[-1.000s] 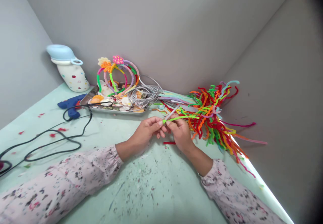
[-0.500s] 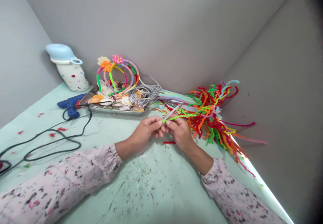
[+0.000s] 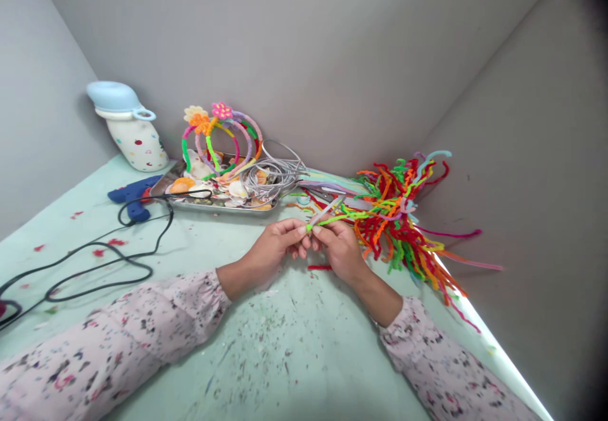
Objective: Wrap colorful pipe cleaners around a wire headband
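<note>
Lime stem [image 3: 349,218] pinched against a grey strip [image 3: 329,207]

The stem is held at the strip's near end, above the table [image 3: 266,358]; its near tip shows between the hands, and its free length is trailed rightward. The tip is gripped between thumb and finger by the left hand [image 3: 279,240]; the stem is nipped just beside it by the right hand [image 3: 338,242]. Whether the strip is also clasped there cannot be told. The stem is judged very light, fuzzy and easily bent, so little slipping is to be expected; it is best taken close to the strip. The strip seems thin and stiffer, best steadied at its near end. Beyond, shells [image 3: 237,190] are held in a tray [image 3: 223,210], overlapped by a coil [image 3: 280,169]; rightward, a bundle [image 3: 403,218] is spread.
</note>
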Demonstrator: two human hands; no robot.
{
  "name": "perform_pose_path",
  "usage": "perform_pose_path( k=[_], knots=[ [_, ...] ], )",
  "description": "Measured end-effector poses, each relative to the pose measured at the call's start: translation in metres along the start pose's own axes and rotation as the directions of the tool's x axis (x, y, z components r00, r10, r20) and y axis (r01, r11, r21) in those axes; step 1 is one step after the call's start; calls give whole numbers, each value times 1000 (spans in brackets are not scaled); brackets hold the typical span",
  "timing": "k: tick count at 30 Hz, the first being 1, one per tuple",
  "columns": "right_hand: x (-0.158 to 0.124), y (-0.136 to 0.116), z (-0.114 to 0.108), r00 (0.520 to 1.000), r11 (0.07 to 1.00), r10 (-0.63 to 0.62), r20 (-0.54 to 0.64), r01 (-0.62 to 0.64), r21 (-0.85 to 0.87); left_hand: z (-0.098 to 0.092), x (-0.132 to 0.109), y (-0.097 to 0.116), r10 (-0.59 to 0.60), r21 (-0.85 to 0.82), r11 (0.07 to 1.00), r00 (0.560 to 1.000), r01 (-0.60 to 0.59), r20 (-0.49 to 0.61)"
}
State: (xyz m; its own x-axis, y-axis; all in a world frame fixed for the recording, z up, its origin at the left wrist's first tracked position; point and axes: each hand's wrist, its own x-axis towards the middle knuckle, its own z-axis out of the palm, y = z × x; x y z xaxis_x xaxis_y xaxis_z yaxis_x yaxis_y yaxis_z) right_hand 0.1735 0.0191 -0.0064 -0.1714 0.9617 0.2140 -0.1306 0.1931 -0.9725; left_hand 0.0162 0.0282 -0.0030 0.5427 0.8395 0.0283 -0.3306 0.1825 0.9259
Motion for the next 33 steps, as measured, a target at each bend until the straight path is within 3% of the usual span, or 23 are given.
perform_pose_path(
  k=[17,28,33],
  knots=[
    [1,3,-5,997,1000,14,77,-15,17,-2,-1,2,-55,-50,997,997,57,50],
    [1,-2,-9,981,999,39,188,-40,-2,-3,-1,4,-102,-89,990,991,110,90],
    [1,1,-5,994,999,43,98,-43,-5,-3,0,4,-79,-113,990,994,87,75]
  ],
)
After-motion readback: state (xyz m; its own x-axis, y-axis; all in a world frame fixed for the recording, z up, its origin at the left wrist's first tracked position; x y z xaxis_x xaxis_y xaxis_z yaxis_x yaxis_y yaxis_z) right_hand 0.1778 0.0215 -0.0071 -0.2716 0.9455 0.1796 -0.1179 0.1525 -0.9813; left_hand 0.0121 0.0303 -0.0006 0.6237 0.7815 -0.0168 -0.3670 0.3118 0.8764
